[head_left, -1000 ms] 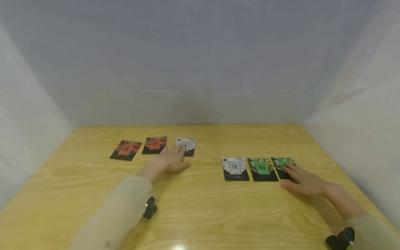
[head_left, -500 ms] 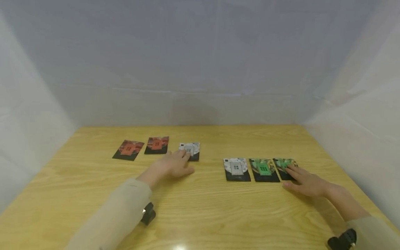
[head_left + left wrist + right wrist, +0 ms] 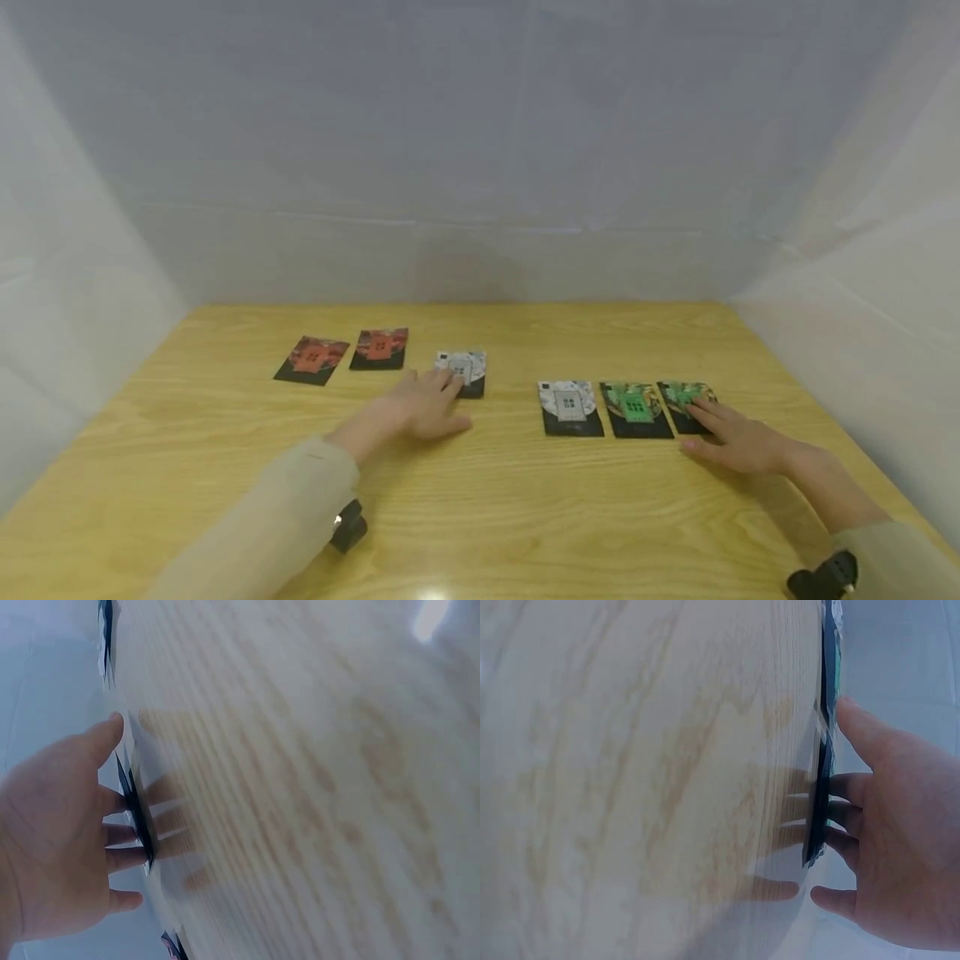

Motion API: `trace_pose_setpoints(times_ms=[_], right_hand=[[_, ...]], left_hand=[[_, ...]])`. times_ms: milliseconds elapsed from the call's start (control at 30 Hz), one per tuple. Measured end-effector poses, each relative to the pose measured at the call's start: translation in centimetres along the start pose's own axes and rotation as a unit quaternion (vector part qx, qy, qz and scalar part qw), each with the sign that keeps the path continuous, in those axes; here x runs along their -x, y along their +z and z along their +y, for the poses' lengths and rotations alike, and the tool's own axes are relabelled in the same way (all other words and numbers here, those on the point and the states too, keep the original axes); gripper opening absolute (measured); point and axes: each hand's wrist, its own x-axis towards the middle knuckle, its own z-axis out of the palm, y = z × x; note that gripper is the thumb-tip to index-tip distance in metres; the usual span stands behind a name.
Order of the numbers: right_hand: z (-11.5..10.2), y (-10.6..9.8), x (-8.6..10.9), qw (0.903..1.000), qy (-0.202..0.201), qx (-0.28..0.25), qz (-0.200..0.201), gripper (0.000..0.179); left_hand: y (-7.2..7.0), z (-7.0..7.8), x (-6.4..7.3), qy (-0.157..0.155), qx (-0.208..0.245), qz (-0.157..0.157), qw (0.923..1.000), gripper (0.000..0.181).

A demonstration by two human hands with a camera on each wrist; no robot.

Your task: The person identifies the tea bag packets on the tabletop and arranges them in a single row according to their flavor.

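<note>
In the head view my left hand (image 3: 422, 407) lies with its fingers extended over a white-and-black flat packet (image 3: 474, 385), covering its lower left part. The left wrist view has the fingertips of that hand (image 3: 64, 832) touching this packet's dark edge (image 3: 136, 810). On the right, the fingers of my right hand (image 3: 742, 440) rest stretched out on the rightmost green-and-black packet (image 3: 692, 423). Beside it lie another green packet (image 3: 636, 408) and a second white packet (image 3: 570, 408), forming a row. In the right wrist view the right hand (image 3: 907, 840) reaches over that dark packet edge (image 3: 821, 802).
Two red-and-black packets (image 3: 312, 360) lie at the back left of the wooden table (image 3: 480, 517), the right one (image 3: 379, 348) straighter than the left. White sheeting (image 3: 480, 167) encloses the table at the back and both sides. Each wrist wears a small black camera.
My left hand has slid the white packet under its fingers toward me and slightly right. The right hand has stayed on the green packet. The whole head view has shifted slightly.
</note>
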Motion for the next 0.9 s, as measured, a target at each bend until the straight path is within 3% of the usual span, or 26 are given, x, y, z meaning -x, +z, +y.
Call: trace_pose_setpoints(times_ms=[233,533,900], right_hand=[[0.1,0.1,-0.1,0.9999,-0.003,0.008,0.010,0.074],[-0.1,0.1,-0.1,0.9999,0.000,0.012,0.009,0.075],[-0.2,0.0,0.0,0.9999,-0.001,0.007,0.009,0.075]], left_hand=[[0.3,1.0,0.7,0.011,-0.008,-0.018,0.9998,0.079],[0.5,1.5,1.2,0.022,-0.008,-0.011,0.9997,0.079],[0.4,2.7,2.0,0.042,0.017,-0.021,0.9987,0.077]])
